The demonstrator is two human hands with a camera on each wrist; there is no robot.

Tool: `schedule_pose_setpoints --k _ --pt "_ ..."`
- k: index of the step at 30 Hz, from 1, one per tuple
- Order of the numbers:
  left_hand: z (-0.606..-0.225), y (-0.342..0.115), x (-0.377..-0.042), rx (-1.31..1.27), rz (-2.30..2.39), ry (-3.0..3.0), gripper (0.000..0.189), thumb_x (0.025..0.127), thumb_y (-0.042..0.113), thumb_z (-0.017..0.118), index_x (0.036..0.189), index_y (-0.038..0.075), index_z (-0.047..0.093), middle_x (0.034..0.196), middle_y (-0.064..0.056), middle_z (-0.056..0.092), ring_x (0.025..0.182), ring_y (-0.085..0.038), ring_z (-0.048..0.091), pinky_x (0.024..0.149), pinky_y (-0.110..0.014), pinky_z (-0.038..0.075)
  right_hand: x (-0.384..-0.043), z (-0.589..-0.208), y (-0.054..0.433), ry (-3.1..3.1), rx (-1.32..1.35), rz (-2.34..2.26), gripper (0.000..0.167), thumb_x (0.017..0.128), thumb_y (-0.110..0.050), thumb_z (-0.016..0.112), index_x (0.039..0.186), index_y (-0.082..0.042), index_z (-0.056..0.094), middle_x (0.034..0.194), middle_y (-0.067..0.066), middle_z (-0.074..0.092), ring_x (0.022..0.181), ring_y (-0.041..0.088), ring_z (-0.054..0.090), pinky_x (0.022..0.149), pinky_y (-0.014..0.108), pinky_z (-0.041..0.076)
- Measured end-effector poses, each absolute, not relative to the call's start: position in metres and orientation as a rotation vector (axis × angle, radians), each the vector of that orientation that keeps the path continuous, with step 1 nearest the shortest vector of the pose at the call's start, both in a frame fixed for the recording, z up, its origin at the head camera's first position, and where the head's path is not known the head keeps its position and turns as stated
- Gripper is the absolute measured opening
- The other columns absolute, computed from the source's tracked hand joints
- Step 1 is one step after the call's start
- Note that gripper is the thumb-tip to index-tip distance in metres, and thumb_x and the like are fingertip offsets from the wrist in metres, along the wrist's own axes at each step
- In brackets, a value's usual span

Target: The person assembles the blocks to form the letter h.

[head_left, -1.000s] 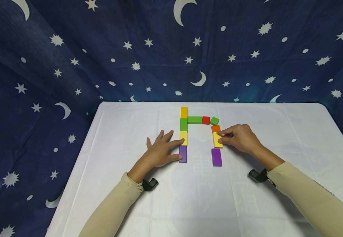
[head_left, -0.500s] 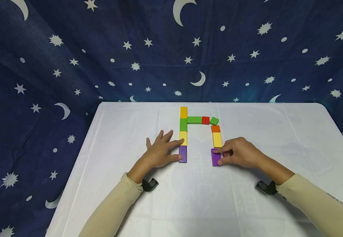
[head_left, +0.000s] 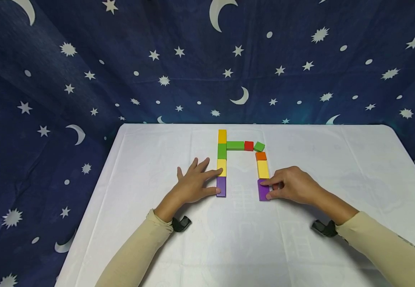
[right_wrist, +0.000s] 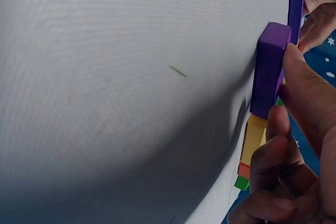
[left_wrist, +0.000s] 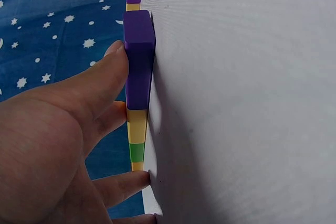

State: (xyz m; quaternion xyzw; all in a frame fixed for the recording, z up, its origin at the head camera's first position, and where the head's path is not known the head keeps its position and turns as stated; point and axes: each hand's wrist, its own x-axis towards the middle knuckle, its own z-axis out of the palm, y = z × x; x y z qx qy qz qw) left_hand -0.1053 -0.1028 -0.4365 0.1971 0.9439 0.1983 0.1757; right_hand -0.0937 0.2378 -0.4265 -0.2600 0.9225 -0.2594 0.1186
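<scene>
Coloured wooden blocks lie on the table in a lowercase-h-like outline. My left hand (head_left: 192, 185), fingers spread, rests its thumb on the left purple block (head_left: 221, 183) and its index fingertip on the yellow block (head_left: 221, 164) behind it. My right hand (head_left: 297, 186) holds the right purple block (head_left: 262, 192) with thumb and index fingertip; its other fingers are curled. That block meets the right yellow block (head_left: 263, 170), with an orange block (head_left: 261, 156) beyond. In the right wrist view the thumb tip touches the upper edge of the purple block (right_wrist: 270, 72).
A long green block (head_left: 235, 146), a red block (head_left: 249, 146) and a tilted green block (head_left: 259, 146) form the crossbar. More green (head_left: 222, 151) and yellow (head_left: 222, 136) blocks top the left column. A dark blue star-patterned cloth (head_left: 193, 91) hangs behind the white table (head_left: 157, 143).
My right hand has gone from the right yellow block to the purple block nearer me and slid it slightly right and away, closing the small gap. My left hand stays put.
</scene>
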Motion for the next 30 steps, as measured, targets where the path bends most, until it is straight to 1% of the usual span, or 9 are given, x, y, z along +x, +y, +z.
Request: schedule_pose_setpoints --k 7,19,30 --pt "-0.4367 -0.1031 -0.1050 0.556 0.555 2.676 0.066 0.089 0.059 0.070 0.150 0.043 0.050 0.171 -0.006 0.022 0.159 -0.042 0.009 0.109 -0.086 0.002 -0.0929 -0.4251 0.2396 2.713 -0.773 -0.780 0.045 0.070 -0.026 0.095 0.113 -0.024 0.081 0.068 -0.020 0.055 0.062 0.000 0.049 0.055 0.020 0.040" --pt "-0.4375 -0.1031 -0.1048 0.558 0.556 2.680 0.066 0.089 0.059 0.071 0.150 0.044 0.050 0.171 -0.006 0.022 0.159 -0.042 0.009 0.109 -0.086 0.002 -0.0934 -0.4254 0.2394 2.723 -0.770 -0.776 0.045 0.069 -0.024 0.095 0.112 -0.023 0.081 0.068 -0.019 0.054 0.062 0.001 0.048 0.055 0.020 0.039" --pt "-0.4375 -0.1028 -0.1053 0.554 0.549 2.680 0.066 0.089 0.059 0.071 0.150 0.044 0.049 0.171 -0.006 0.023 0.159 -0.042 0.009 0.109 -0.085 0.003 -0.0952 -0.4247 0.2400 2.700 -0.768 -0.770 0.045 0.071 -0.023 0.094 0.114 -0.022 0.080 0.068 -0.018 0.055 0.063 0.001 0.047 0.055 0.020 0.039"
